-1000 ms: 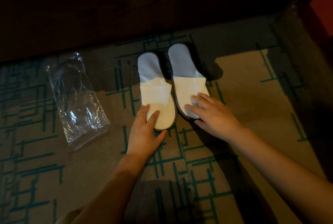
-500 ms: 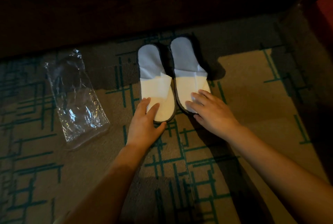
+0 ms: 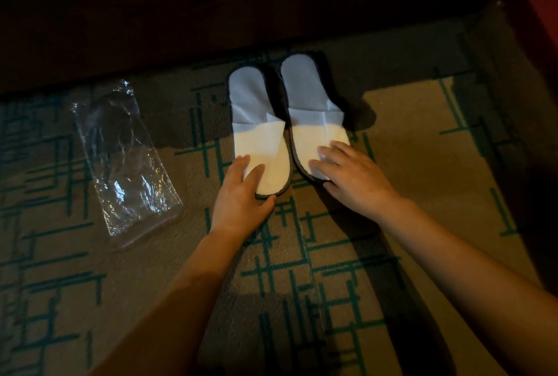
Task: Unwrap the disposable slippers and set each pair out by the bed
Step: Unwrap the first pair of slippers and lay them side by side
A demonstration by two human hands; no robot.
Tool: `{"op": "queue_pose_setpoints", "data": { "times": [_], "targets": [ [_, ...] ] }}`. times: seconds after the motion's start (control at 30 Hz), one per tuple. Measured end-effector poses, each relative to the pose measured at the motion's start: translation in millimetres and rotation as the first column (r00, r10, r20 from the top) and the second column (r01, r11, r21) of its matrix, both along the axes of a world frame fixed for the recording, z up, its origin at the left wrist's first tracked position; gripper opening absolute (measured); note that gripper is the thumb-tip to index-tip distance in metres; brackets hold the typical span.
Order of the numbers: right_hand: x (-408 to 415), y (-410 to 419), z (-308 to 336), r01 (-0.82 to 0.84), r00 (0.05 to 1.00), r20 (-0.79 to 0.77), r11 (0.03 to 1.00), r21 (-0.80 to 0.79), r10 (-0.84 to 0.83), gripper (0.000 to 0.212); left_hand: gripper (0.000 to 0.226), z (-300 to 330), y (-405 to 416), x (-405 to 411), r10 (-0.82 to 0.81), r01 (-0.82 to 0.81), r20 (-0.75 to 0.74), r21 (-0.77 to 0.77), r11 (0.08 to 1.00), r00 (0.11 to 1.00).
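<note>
Two flat white fabric slippers, dark-edged: left slipper [image 3: 259,146] and right slipper [image 3: 314,115], side by side on patterned carpet [image 3: 422,164]. Left hand [image 3: 241,194] and right hand [image 3: 353,173] spread flat, pressing toe ends. One crinkled clear wrapper [image 3: 126,164] left of slippers.

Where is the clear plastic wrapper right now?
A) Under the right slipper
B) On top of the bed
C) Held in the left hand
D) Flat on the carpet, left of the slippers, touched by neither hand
D: the clear plastic wrapper lies flat on the carpet, left of the left slipper, while the left hand and right hand each rest on a slipper toe.
</note>
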State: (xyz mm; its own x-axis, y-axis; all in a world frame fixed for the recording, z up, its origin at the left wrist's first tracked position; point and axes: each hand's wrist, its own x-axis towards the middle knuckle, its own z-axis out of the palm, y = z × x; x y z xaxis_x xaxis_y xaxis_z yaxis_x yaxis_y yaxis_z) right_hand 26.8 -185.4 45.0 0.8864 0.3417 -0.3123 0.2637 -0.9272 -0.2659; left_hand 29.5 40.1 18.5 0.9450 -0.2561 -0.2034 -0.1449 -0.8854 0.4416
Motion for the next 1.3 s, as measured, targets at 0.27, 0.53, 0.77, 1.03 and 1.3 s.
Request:
{"op": "queue_pose_setpoints", "data": {
  "times": [0.27,0.53,0.77,1.03,1.3],
  "targets": [
    [-2.1,1.2,-1.8,0.012,1.0,-0.003,1.0,-0.027,-0.012,0.047,0.063,4.6,-0.2,-2.8,-0.024,0.024,-0.005,0.036,0.999,1.0],
    [-11.8,11.6,1.2,0.046,0.987,0.153,0.999,0.03,-0.05,0.033,0.055,10.5,5.0,-8.2,-0.055,0.053,0.028,0.046,0.998,0.998],
    [-34.4,31.5,35.2,0.178,0.98,0.098,0.983,-0.036,-0.174,0.017,0.045,59.6,18.2,-19.0,-0.17,0.174,-0.121,0.029,0.984,0.978],
    [-78.4,59.3,182.5,0.353,0.884,-0.274,0.925,-0.139,-0.378,0.029,0.042,197.3,52.3,-42.5,-0.025,0.109,-0.518,0.132,0.985,0.855],
    [-112.5,97.5,382.1,0.576,0.667,-0.48,0.803,-0.153,-0.57,0.034,0.042,397.2,92.8,-75.0,0.17,-0.045,-0.584,0.222,0.974,0.794]
  ]
}}
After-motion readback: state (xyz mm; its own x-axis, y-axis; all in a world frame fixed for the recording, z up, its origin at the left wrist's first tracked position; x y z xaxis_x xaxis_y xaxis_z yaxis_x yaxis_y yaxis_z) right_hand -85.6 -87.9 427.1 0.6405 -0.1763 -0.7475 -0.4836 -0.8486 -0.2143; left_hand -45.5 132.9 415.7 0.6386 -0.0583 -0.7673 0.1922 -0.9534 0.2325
